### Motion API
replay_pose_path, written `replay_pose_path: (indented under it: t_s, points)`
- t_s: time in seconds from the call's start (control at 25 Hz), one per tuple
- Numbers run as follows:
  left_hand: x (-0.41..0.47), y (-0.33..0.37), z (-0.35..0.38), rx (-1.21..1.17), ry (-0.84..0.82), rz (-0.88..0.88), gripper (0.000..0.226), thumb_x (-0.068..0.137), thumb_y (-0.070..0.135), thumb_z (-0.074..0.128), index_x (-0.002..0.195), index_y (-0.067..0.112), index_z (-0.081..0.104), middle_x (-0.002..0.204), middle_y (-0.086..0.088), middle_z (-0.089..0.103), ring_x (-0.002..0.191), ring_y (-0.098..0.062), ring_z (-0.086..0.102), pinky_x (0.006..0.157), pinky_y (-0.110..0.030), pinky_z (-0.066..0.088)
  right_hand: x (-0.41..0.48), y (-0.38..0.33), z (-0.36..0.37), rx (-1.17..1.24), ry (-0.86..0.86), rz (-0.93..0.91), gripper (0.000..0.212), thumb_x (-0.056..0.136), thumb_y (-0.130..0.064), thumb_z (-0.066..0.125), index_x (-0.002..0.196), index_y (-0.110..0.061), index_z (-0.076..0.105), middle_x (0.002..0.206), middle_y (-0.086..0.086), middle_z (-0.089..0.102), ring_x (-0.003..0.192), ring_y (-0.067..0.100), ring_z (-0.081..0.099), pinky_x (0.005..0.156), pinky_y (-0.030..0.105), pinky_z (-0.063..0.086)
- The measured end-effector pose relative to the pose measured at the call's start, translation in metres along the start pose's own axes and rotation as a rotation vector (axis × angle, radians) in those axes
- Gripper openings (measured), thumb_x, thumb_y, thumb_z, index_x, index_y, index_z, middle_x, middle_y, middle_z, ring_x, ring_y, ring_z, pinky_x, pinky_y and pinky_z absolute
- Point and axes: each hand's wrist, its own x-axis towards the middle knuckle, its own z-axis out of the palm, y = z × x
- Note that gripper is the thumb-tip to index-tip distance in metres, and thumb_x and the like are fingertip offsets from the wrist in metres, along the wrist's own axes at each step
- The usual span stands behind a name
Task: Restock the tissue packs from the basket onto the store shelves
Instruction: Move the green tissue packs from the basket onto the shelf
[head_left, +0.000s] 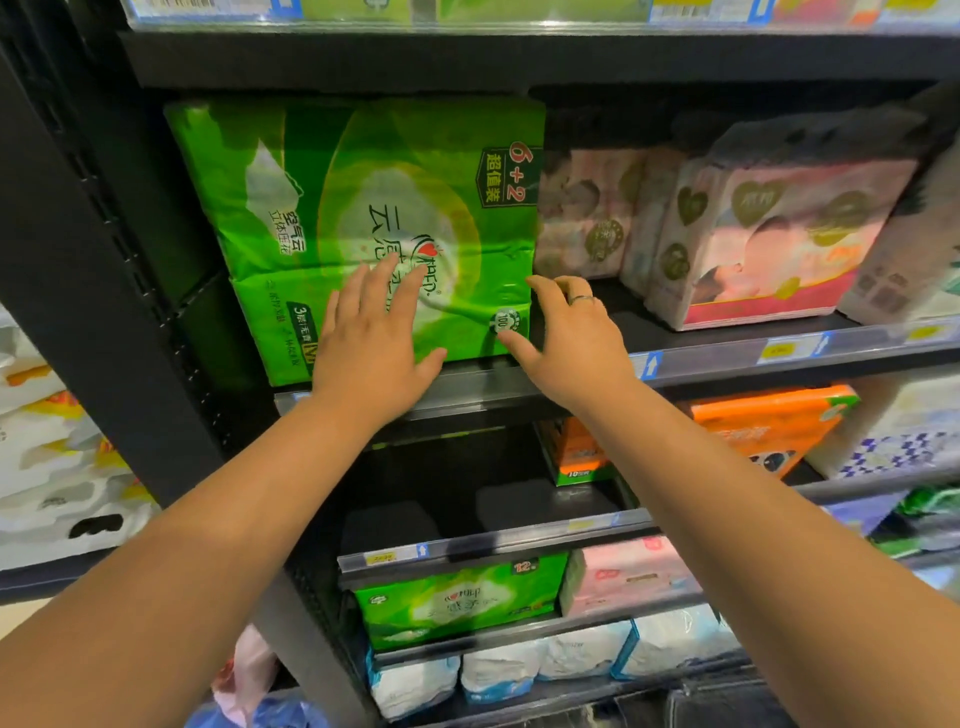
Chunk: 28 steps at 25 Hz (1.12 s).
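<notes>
Black store shelf (727, 358), green tissue multipack (363, 197) at its left end.
Left hand (371, 343) presses it flat-fingered; right hand (566, 332) curls round its right edge. Probably light, squashy, slick: grip both sides.

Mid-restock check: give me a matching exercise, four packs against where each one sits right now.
Things
1. orange pack
2. big green pack
3. small green pack
4. pink pack

Places
A. left hand flat on its front, right hand at its right edge
B. two shelves below the hands' shelf
C. on the hands' shelf, towards the right
D. on the shelf directly below the hands' shelf, at the right

Pairs: 1-D, 2-A, 3-B, 4-C
</notes>
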Motion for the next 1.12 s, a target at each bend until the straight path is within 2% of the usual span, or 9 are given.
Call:
replay_pose_path:
  t_s: [0.28, 0.4, 0.6, 0.76, 0.92, 1.12]
  points:
    - [-0.041, 0.025, -0.005, -0.087, -0.035, 0.121, 0.079, 0.084, 0.050, 0.060, 0.149, 0.019, 0.027, 0.155, -0.011, 0.026, 0.142, -0.033, 0.022, 0.118, -0.048, 0.017, -0.059, 0.009, -0.019, -0.125, -0.020, 0.007, 0.069, 0.087, -0.056, 0.057, 0.146, -0.027, 0.035, 0.146, 0.013, 0.037, 0.127, 0.036, 0.042, 0.104, 0.051, 0.038]
    - [-0.069, 0.032, -0.015, -0.073, -0.081, 0.102, 0.079, 0.086, 0.052, 0.058, 0.150, 0.019, 0.025, 0.154, -0.011, 0.027, 0.140, -0.033, 0.026, 0.118, -0.048, 0.017, -0.083, 0.010, -0.025, -0.116, -0.046, -0.004, 0.067, 0.089, -0.055, 0.055, 0.146, -0.027, 0.035, 0.148, 0.012, 0.035, 0.131, 0.036, 0.039, 0.106, 0.049, 0.037]
    - [-0.131, 0.039, -0.035, -0.054, -0.125, -0.019, 0.079, 0.086, 0.052, 0.059, 0.150, 0.019, 0.027, 0.152, -0.012, 0.032, 0.138, -0.032, 0.031, 0.116, -0.047, 0.022, -0.129, 0.004, -0.025, -0.120, -0.089, -0.140, 0.069, 0.088, -0.058, 0.054, 0.146, -0.026, 0.036, 0.148, 0.013, 0.036, 0.132, 0.037, 0.038, 0.107, 0.053, 0.034]
    - [-0.193, 0.052, -0.055, -0.002, -0.180, -0.183, 0.081, 0.084, 0.051, 0.062, 0.150, 0.021, 0.026, 0.153, -0.009, 0.031, 0.140, -0.029, 0.028, 0.117, -0.048, 0.022, -0.172, -0.006, -0.027, -0.073, -0.208, -0.232, 0.069, 0.091, -0.059, 0.048, 0.149, -0.030, 0.027, 0.153, 0.009, 0.029, 0.138, 0.031, 0.029, 0.112, 0.053, 0.027]
    - [-0.252, 0.056, -0.086, 0.055, -0.196, -0.325, 0.081, 0.084, 0.051, 0.061, 0.150, 0.021, 0.026, 0.154, -0.010, 0.030, 0.141, -0.030, 0.027, 0.116, -0.047, 0.022, -0.207, -0.025, -0.025, -0.050, -0.275, -0.362, 0.070, 0.091, -0.061, 0.048, 0.149, -0.031, 0.025, 0.152, 0.009, 0.031, 0.138, 0.032, 0.029, 0.112, 0.056, 0.027]
    - [-0.349, 0.026, -0.153, 0.185, -0.168, -0.563, 0.078, 0.082, 0.046, 0.065, 0.147, 0.018, 0.033, 0.150, -0.012, 0.035, 0.138, -0.032, 0.031, 0.114, -0.045, 0.021, -0.255, -0.110, -0.020, 0.057, -0.348, -0.571, 0.072, 0.091, -0.061, 0.048, 0.151, -0.031, 0.023, 0.154, 0.008, 0.027, 0.140, 0.032, 0.028, 0.113, 0.054, 0.026]
